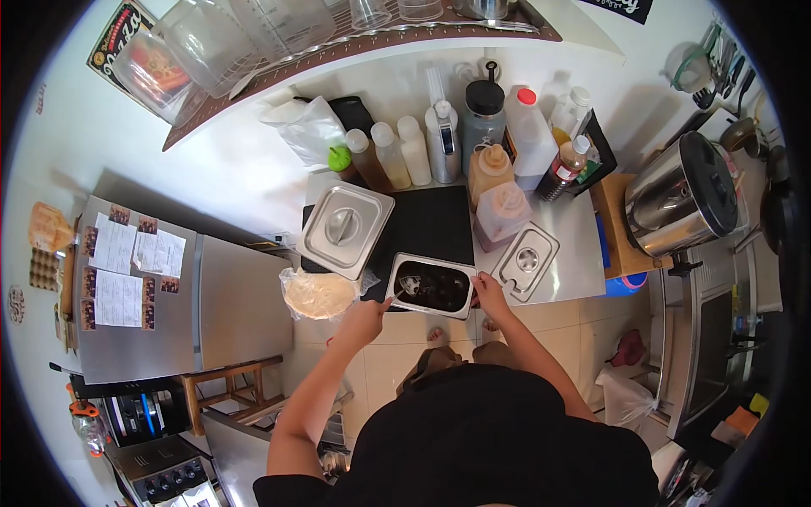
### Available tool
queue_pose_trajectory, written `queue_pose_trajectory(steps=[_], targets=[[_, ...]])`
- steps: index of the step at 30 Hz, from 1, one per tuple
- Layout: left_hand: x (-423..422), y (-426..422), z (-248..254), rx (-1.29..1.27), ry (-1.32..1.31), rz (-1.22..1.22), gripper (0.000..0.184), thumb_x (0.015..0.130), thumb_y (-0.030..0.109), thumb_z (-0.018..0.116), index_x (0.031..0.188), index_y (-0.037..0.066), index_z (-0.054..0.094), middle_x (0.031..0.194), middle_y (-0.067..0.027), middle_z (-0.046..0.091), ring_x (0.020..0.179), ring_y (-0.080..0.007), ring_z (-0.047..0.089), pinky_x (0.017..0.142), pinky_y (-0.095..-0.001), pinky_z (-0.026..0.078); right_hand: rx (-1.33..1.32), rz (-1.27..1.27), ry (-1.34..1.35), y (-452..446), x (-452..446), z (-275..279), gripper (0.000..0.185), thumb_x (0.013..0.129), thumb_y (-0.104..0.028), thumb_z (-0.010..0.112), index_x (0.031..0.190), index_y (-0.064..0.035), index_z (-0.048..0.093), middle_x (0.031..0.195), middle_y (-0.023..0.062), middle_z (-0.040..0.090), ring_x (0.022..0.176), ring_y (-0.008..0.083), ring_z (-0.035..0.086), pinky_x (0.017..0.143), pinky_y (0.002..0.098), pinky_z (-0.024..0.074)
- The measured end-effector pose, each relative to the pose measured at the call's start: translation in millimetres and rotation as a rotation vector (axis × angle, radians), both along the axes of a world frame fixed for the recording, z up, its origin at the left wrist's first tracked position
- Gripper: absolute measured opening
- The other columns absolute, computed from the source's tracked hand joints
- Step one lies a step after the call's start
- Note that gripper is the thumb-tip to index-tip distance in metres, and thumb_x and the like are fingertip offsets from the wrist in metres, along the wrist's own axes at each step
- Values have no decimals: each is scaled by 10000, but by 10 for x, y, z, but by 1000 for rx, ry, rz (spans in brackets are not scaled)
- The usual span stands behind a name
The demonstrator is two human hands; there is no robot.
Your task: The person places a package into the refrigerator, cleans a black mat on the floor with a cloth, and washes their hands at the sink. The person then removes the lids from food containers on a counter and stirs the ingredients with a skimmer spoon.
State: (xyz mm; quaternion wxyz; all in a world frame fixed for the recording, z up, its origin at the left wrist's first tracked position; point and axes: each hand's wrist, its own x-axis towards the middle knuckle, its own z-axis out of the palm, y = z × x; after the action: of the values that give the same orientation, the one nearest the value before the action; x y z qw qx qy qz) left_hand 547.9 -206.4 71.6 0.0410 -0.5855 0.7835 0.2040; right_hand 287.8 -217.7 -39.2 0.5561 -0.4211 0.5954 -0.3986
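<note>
A rectangular steel food pan with dark contents sits at the front edge of the counter. My right hand grips its right rim, fingers closed. At the pan's left front corner, my left hand is closed around the thin handle of what looks like a spoon, whose shiny end lies in the dark contents. A notched steel lid lies to the right of the pan. To the left is a larger pan covered by a steel lid, with a plastic bag of pale food in front of it.
Squeeze bottles, jugs and a dark soda bottle line the back of the counter. A shelf with clear containers hangs above. A steel fridge stands left; a large steel urn stands right.
</note>
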Motion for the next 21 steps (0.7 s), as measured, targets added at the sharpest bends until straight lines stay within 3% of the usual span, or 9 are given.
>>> queue_pose_trajectory(steps=[6,9,13,16,19,21], targets=[[-15,94,-109,58,126,86,285,811,139,397,1044,196,549,629,-160,559,586,-320,555,531,-415,439,-18,-39,12,-19,-20,-125,232,830,-193,448,717,9,456,562,70,486,444,154,497,403,254,412],[-103,81,487,40,-92,128,315,776,126,419,1061,194,533,679,-206,538,611,-345,534,571,-430,415,-19,-44,-5,-39,-53,-102,234,829,-197,452,719,10,462,565,69,489,448,151,497,405,253,410],[-133,110,800,-7,-60,193,307,781,133,413,1052,200,540,670,-196,544,608,-343,537,567,-430,420,13,-31,3,-35,-44,19,235,829,-199,454,725,12,471,571,70,496,454,149,498,406,251,408],[-182,182,369,55,-68,183,303,784,139,406,1044,203,546,670,-187,548,611,-340,539,568,-432,423,41,-26,21,-31,-46,57,237,829,-201,455,731,14,475,576,70,500,455,148,499,407,250,407],[-218,190,290,88,-73,173,299,788,145,398,1039,204,551,678,-184,550,621,-337,542,573,-434,427,30,-18,27,-18,-43,-1,231,838,-261,433,740,-57,479,546,4,475,408,91,470,354,200,334],[-235,180,327,94,-74,175,296,794,151,389,1035,202,553,693,-187,551,639,-335,545,583,-434,431,28,-41,36,-2,-34,-48,231,836,-265,438,749,-56,480,550,6,482,411,95,476,356,200,335]])
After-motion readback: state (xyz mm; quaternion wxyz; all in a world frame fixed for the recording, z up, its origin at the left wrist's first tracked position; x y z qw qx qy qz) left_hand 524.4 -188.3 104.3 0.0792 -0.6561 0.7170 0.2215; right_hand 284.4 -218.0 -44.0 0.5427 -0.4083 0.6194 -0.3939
